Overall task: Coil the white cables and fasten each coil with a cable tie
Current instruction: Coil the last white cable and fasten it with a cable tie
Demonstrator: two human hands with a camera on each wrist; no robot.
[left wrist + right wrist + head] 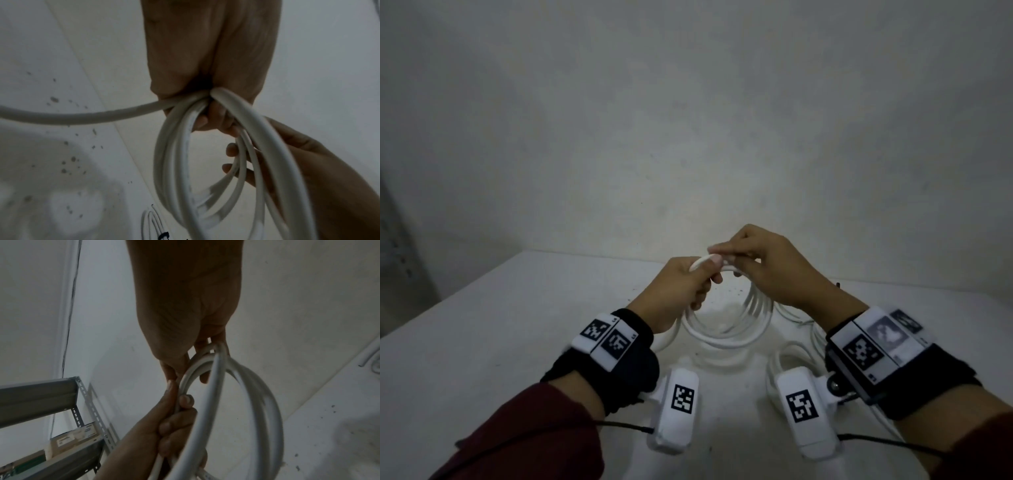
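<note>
A pale wall (pixel 688 120) fills the far half of the scene, and a white table (pixel 482 342) spreads below it toward the near edge. Far left, a grey metal shelf (pixel 41 395) holds a cardboard box (pixel 74 439).

Above the middle of the table hangs the white cable (pixel 722 329), gathered into several round loops. The loops are held up off the surface, and one loose length (pixel 72 116) runs away from the bundle to the left. More cable (pixel 791 356) lies on the table to the right, under the right wrist. In the left wrist view another bundle (pixel 153 225) lies on the table with a dark band (pixel 164 235) across it, which looks like a tie, though it is too small to be sure.

The two hands are close together at the top of the coil. The left hand (pixel 681 287) has its fingers curled round the gathered loops, the thumb pressing on top. The right hand (pixel 767 270) pinches the strands just beside it, fingertips (pixel 203 378) hooked through the ring.

Judging by this, the coiling step is in hand: the loops are formed but a tail is not yet wound in, and no tie is on this coil. The next move probably calls for bringing the loose length round into one more loop while the left hand keeps the bundle from springing apart, then freeing the right hand to fetch a tie.
</note>
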